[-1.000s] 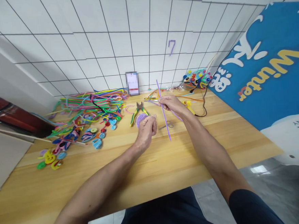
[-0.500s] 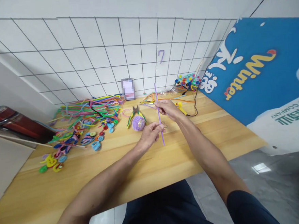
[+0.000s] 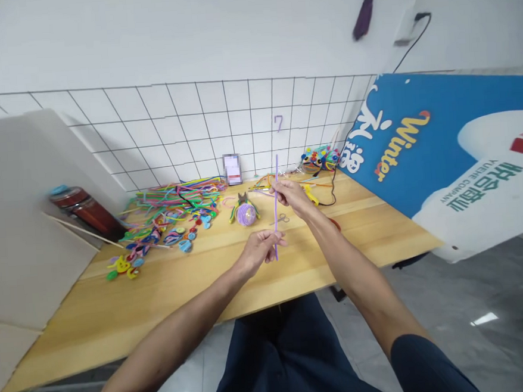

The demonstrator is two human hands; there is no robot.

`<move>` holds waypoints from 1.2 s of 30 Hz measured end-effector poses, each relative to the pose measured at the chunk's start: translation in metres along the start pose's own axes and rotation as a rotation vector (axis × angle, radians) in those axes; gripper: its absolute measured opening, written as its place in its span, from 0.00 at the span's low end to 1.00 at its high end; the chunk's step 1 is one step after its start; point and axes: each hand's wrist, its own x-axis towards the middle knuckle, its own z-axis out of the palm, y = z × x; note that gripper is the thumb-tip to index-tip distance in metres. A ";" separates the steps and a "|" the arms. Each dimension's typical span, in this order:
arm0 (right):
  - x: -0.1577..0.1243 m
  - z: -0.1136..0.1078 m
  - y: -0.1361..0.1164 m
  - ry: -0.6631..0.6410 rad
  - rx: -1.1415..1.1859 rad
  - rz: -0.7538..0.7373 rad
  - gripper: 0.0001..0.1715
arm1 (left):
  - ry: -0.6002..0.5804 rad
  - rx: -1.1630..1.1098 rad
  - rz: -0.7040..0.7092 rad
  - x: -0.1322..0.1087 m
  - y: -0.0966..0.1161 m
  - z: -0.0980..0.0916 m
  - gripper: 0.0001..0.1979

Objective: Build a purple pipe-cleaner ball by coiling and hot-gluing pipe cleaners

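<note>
A straight purple pipe cleaner (image 3: 276, 213) is stretched between my two hands above the table. My left hand (image 3: 261, 248) pinches it near its lower end. Farther up, my right hand (image 3: 291, 195) grips it, and its top end sticks out above the fingers. Just left of the hands lies a ball wound in purple pipe cleaner (image 3: 246, 215), resting against pliers (image 3: 242, 198) with green and yellow handles. Small scissors (image 3: 283, 218) lie on the table behind the pipe cleaner.
Many coloured pipe cleaners (image 3: 176, 197) are heaped at the back left, with buttons and small shapes in front. A dark red bottle (image 3: 88, 214) leans at left. A phone (image 3: 232, 169) stands against the wall. A yellow glue gun (image 3: 310, 196) and a decorated piece (image 3: 320, 158) are at right.
My left hand has slid down the pipe cleaner toward its lower end, so the hands are farther apart. The head view has tilted up and shifted.
</note>
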 end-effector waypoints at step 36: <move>0.096 -0.097 -0.041 0.403 -0.007 -0.399 0.12 | 0.238 0.425 0.118 0.014 -0.016 -0.091 0.22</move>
